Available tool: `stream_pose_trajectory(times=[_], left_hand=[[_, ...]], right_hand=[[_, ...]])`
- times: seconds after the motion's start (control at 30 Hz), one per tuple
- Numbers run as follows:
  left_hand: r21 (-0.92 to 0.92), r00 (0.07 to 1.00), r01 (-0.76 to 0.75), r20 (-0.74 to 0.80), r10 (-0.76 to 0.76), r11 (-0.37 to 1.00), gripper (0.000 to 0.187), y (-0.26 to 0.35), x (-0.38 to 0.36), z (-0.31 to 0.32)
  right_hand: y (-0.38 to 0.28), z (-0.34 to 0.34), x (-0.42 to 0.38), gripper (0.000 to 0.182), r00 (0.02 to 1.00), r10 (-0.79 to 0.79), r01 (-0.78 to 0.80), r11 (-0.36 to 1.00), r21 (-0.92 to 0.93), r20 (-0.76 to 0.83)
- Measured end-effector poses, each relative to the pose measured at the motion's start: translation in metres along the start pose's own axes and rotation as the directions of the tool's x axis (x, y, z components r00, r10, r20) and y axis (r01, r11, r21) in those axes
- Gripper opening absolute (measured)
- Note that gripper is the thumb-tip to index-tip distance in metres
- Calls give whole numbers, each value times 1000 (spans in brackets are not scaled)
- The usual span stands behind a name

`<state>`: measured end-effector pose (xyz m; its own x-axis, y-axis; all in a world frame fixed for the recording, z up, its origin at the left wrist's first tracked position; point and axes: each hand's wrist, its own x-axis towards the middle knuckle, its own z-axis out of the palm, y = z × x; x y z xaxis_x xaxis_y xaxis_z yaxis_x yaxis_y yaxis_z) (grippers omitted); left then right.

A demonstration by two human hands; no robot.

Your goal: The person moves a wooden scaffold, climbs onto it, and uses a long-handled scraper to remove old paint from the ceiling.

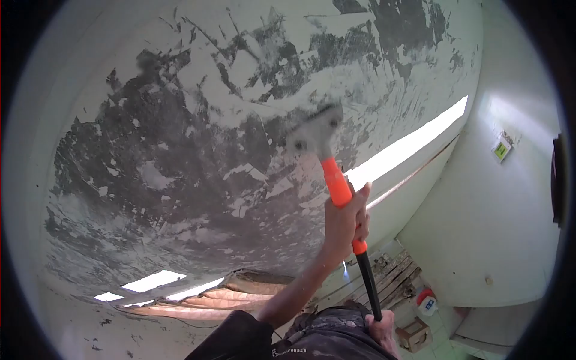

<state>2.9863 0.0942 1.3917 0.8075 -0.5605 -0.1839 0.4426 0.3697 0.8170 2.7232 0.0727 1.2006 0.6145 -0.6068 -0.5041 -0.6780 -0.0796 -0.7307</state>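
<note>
My left hand (344,227) is wrapped round the upper shaft of a long-handled scraper (337,183), which has orange sections and a black lower handle. Further down, my right hand (382,332) is closed round the black end of the handle, near my dark shirt. The scraper's wide grey head, slightly blurred, is raised against the ceiling (174,132). Patches of white coating there are stripped to a dark grey surface, with ragged white flakes left between them.
Bright openings show along the right (414,144) and lower left. A brownish curtain (228,300) hangs behind my left arm. Below on the right are wooden planks (390,279), a red-and-white container (426,302) and a cardboard box (414,335). A small green-and-white box (501,147) is on the right wall.
</note>
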Motion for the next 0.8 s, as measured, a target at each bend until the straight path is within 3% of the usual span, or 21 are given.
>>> stream_pose_trajectory(times=[0.07,0.17,0.23,0.33,0.4,0.5,0.57,0.63,0.77,0.8], left_hand=[[22,995,66,-71,-64,998,34,-11,-6,-1],[-48,991,129,-16,-130,990,35,-7,-2,3],[-25,996,84,19,-84,996,33,-11,2,6],[-25,999,31,-15,-32,999,32,-17,-2,0],[-15,993,116,-4,-116,993,35,-9,-5,-5],[-11,999,35,40,-35,999,32,-2,6,10],[-34,998,52,42,-50,998,32,-19,-3,-3],[-24,986,163,-19,-164,986,32,-26,0,-9],[-33,997,63,47,-61,997,31,-9,6,11],[-42,998,64,-4,-64,997,32,-12,3,10]], right_hand=[[13,-2,-12,29,1000,-16,15,1000,-12,-20],[22,-3,-12,32,997,-49,47,998,-36,-55],[18,-12,-2,28,997,43,-46,998,-47,-63],[47,2,-12,31,998,-1,-3,998,-60,-57],[31,2,-9,32,997,-59,56,997,-46,-58],[13,-1,3,31,998,24,-24,1000,-1,-52],[44,3,-8,30,999,25,-25,1000,-9,-45],[44,-6,-8,30,997,-52,45,990,-136,-52],[23,-7,1,30,996,48,-54,996,-73,-76],[19,-7,-5,30,996,28,-33,997,-65,-81]])
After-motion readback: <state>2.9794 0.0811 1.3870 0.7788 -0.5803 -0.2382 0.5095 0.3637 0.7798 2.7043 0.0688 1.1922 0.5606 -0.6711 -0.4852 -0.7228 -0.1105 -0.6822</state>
